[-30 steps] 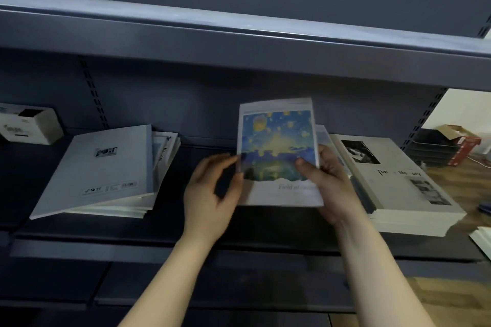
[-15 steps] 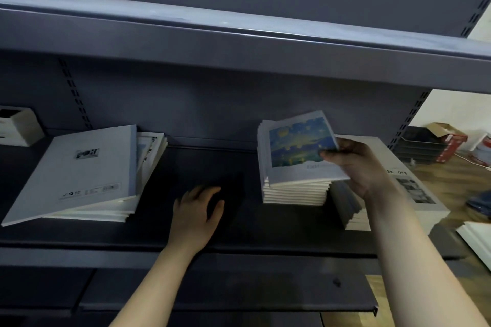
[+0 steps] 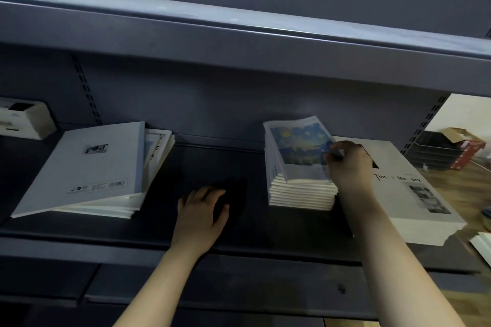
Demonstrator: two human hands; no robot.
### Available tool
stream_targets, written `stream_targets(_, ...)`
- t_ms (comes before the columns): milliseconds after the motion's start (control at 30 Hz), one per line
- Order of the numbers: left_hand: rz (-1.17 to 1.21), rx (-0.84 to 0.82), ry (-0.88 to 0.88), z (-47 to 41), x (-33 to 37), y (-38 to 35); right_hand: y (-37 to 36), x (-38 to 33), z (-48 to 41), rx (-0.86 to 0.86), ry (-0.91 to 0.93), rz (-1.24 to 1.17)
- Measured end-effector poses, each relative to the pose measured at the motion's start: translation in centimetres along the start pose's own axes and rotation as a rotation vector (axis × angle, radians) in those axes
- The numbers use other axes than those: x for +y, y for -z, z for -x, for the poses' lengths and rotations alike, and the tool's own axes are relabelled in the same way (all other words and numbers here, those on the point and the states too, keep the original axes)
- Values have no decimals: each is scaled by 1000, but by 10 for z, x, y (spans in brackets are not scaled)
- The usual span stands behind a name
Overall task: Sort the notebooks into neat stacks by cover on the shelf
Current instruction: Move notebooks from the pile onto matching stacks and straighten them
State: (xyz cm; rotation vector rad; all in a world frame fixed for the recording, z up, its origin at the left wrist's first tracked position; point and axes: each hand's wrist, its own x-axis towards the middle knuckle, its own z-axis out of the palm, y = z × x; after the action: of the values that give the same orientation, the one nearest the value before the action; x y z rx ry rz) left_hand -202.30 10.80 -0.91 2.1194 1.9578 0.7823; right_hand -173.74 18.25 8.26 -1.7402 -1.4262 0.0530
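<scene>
A notebook with a blue and yellow painted cover (image 3: 299,150) lies on top of a stack of like notebooks (image 3: 301,194) at the middle right of the dark shelf (image 3: 239,236). My right hand (image 3: 348,164) pinches its right edge, fingers closed on the cover. Right of that stack sits a taller stack of white "Time Memory" notebooks (image 3: 414,194). At the left lies a loose, skewed pile (image 3: 143,167) topped by a pale grey notebook (image 3: 87,167) lying back side up. My left hand (image 3: 203,214) rests flat on the bare shelf between the piles, holding nothing.
A white box (image 3: 24,119) stands at the far left of the shelf. An upper shelf (image 3: 239,34) overhangs close above. Beyond the shelf's right end are black trays (image 3: 435,151), a red and brown carton (image 3: 465,146) and a wooden floor.
The painted notebook went from both hands in front of me onto the middle-right stack. My left hand let go and dropped flat to the shelf. My right hand still grips the notebook's edge.
</scene>
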Motion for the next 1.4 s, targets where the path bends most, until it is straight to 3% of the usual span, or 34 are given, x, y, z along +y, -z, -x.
stream_targets(300, -26, -16, 6, 0, 0, -2, -4, -2, 6, 68, 64, 60)
stream_targets(600, -37, -17, 2, 1, 0, -2, -7, -9, 12, 46, -86, 34)
stream_targets(767, -23, -6, 5, 2, 0, -1, 16, -5, 18, -163, 1, 42)
stream_targets(867, -20, -5, 13, 2, 1, -1, 29, -4, 22, -387, -64, -94)
stream_targets(933, -17, -3, 8, 2, 1, -2, 30, -4, 22, -474, -70, -22)
stream_targets(1033, -14, 7, 0, 2, 0, -1, 23, -8, 22, -441, 30, 126)
stream_targets(1200, 14, -6, -33, 3, 2, 4, 20, -8, 26, -444, -33, 122)
stream_targets(1400, -74, 84, -71, 7, -11, 30, 15, -34, 55, -186, 145, 222)
